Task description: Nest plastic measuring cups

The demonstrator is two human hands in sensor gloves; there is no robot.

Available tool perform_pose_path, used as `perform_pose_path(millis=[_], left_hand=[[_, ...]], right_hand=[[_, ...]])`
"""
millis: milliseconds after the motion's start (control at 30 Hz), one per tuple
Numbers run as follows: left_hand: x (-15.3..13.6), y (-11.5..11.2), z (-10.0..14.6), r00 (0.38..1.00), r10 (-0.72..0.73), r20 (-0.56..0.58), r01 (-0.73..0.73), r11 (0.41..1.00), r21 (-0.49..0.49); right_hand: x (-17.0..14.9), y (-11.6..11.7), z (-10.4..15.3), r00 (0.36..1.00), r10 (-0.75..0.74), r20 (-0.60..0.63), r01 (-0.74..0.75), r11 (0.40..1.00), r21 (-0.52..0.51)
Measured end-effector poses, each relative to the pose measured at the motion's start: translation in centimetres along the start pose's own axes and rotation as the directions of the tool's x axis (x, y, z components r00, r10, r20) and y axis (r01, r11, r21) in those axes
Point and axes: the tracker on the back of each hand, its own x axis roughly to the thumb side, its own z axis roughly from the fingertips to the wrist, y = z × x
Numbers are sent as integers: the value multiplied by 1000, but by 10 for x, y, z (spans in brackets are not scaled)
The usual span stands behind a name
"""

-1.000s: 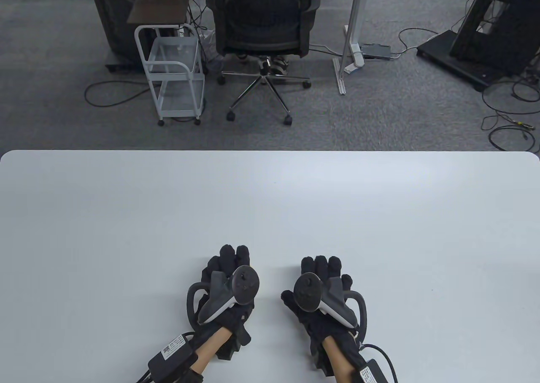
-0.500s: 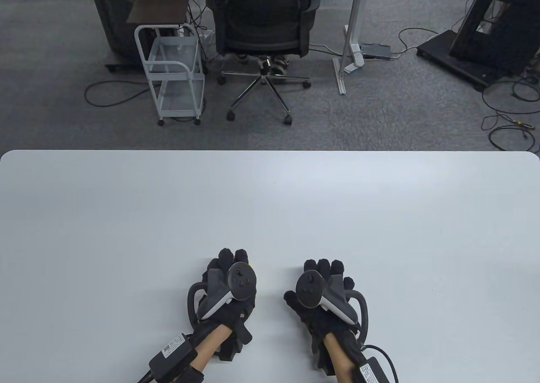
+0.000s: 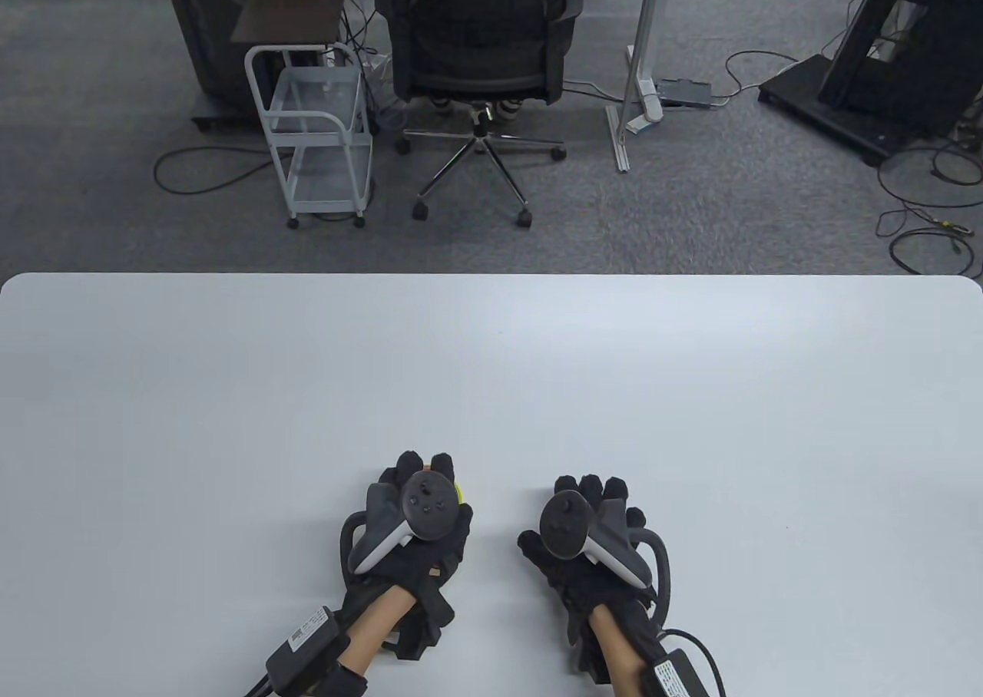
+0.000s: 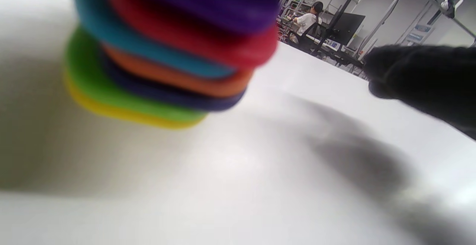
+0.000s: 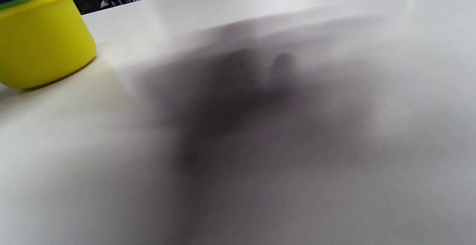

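Left hand [image 3: 407, 532] grip: whether clamped on the nested stack of coloured plastic measuring cups [image 4: 167, 51] cannot be told; a yellow edge is glimpsed at its 1 o'clock. Stack stands upright on the white worktop [image 3: 491, 374]. Right hand [image 3: 591, 543], at 3 o'clock of the stack, is judged apart from it, holding nothing. Left hand is nearer.

Open white table [image 3: 491, 359] ahead and beside; sole obstacle the nested cup stack [image 5: 37, 36] under the left hand [image 3: 415, 528].

An office-lab — swivel chair [image 3: 478, 37], floor cables [image 3: 933, 221], grey carpet [image 3: 691, 213].
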Motion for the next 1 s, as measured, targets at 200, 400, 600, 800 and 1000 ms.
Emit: perform_pose_path(millis=[200,400,600,800,1000], left_hand=[[-6,6,3,1000,0,20,0,1000,-10],[-23,68,30,992,-126,21,114,948,298],[-83,73,53,944,-319,-90,331,921,206],[-130,51,62,929,-341,-145,356,929,100],[-116,52,72,955,-290,-55,295,940,171]], right_hand=[[1,0,-1,1000,-2,8,2,1000,-5],[3,-2,2,1000,17,18,-16,998,-65],[9,-6,5,997,70,32,-66,990,-126],[12,-8,9,995,92,45,-82,979,-185],[12,-6,4,991,128,33,-120,976,-182]])
